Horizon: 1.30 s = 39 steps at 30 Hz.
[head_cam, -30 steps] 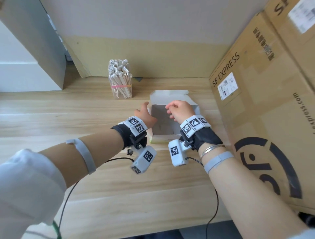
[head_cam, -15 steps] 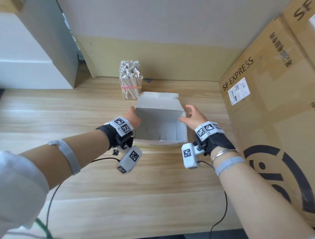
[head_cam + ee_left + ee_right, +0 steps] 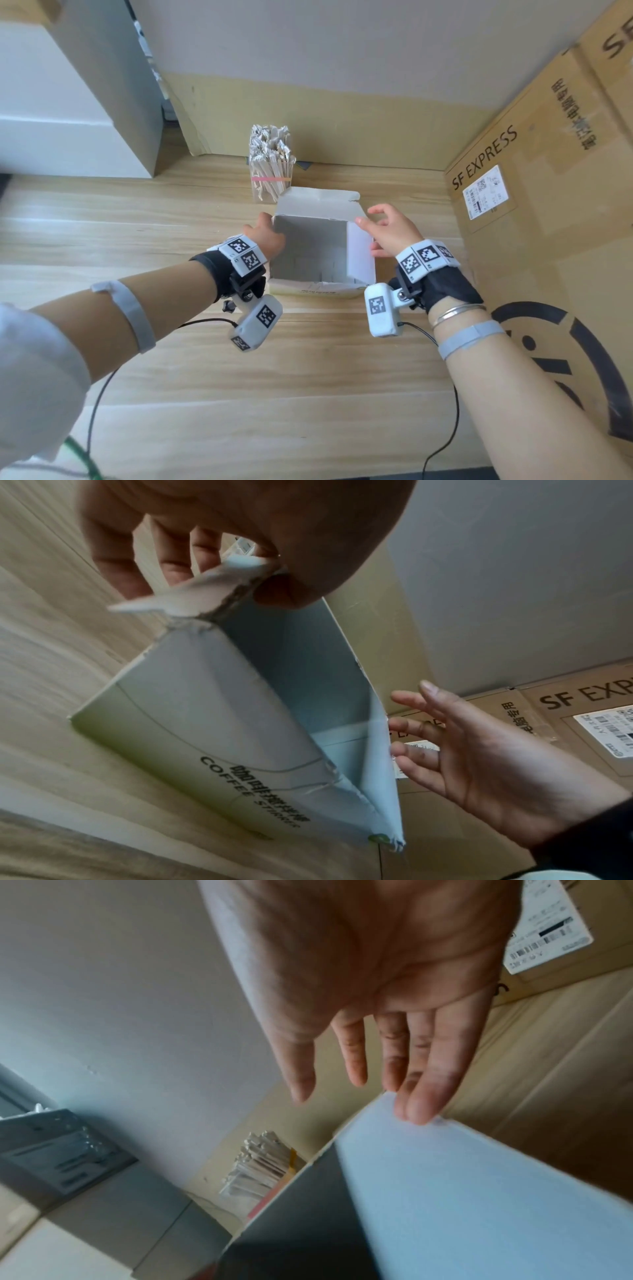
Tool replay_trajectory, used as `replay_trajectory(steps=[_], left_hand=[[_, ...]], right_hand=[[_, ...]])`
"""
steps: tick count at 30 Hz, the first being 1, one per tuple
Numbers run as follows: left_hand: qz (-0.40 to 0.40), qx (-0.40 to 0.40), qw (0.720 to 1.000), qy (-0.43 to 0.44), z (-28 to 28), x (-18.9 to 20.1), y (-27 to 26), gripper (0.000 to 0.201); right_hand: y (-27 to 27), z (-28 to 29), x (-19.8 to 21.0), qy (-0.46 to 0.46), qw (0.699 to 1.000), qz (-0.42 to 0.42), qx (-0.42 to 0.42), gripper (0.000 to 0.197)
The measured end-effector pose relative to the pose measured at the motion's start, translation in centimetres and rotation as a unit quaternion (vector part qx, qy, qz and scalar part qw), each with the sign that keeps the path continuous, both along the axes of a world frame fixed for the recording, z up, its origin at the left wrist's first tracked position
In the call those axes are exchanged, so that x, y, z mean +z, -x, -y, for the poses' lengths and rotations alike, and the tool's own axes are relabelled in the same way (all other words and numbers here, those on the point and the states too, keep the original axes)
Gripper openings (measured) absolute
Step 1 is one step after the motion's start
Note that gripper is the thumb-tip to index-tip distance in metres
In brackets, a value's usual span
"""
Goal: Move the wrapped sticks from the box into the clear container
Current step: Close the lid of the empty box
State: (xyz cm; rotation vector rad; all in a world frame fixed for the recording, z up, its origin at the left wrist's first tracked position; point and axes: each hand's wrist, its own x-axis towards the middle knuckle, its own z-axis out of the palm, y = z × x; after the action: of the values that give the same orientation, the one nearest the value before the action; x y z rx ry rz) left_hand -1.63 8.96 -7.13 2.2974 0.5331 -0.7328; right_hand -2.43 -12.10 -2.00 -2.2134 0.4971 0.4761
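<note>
A white card box [image 3: 359,253] marked COFFEE STIRRER [image 3: 192,723] stands open on the wooden table; its inside shows only bare white walls. My left hand [image 3: 270,226] grips the left wall, thumb inside and fingers outside on the torn flap [image 3: 219,569]. My right hand [image 3: 376,231] is spread with straight fingers [image 3: 418,1112] just touching the edge of the right flap [image 3: 479,1191]. Behind the box, a clear container [image 3: 270,181] is packed with upright paper-wrapped sticks [image 3: 260,1164] held by a pink band.
A large SF EXPRESS cardboard carton [image 3: 548,240] walls off the right side, close to my right hand. A white cabinet [image 3: 68,120] stands at the back left, and brown board lines the rear wall. Bare table [image 3: 308,394] lies in front, crossed by wrist cables.
My right hand has left the top of the box, moved to its right flap and spread its fingers. The left hand keeps its hold. The box's opening now faces me more.
</note>
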Motion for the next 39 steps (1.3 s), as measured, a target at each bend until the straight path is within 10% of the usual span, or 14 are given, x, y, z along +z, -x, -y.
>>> replay_trajectory(steps=[7,12,19,25,31,39], left_hand=[[0.175,0.07,0.978,0.088,-1.1,2.9,-0.6,0.039],[0.101,0.118,0.967,0.201,-1.2,4.4,-0.8,0.034],[0.031,-0.067,0.995,0.07,-1.0,2.6,0.0,0.061],[-0.027,-0.045,0.993,0.107,-1.5,1.8,-0.5,0.054],[-0.017,-0.042,0.991,0.125,-0.8,1.8,-0.6,0.051],[0.017,0.043,0.984,0.175,-0.4,3.0,-0.6,0.039]], right_hand=[[-0.6,-0.5,-0.9,0.085,0.996,0.003,-0.023,0.038],[-1.2,0.1,-1.1,0.101,0.995,-0.021,-0.005,0.048],[-1.5,1.0,-1.9,0.03,0.998,-0.022,-0.04,0.05],[-0.9,1.9,-1.8,-0.086,0.991,-0.023,-0.096,0.06],[-0.3,2.8,-1.3,-0.109,0.989,0.021,-0.096,0.025],[1.5,3.1,-3.2,-0.125,0.986,-0.015,-0.113,0.046]])
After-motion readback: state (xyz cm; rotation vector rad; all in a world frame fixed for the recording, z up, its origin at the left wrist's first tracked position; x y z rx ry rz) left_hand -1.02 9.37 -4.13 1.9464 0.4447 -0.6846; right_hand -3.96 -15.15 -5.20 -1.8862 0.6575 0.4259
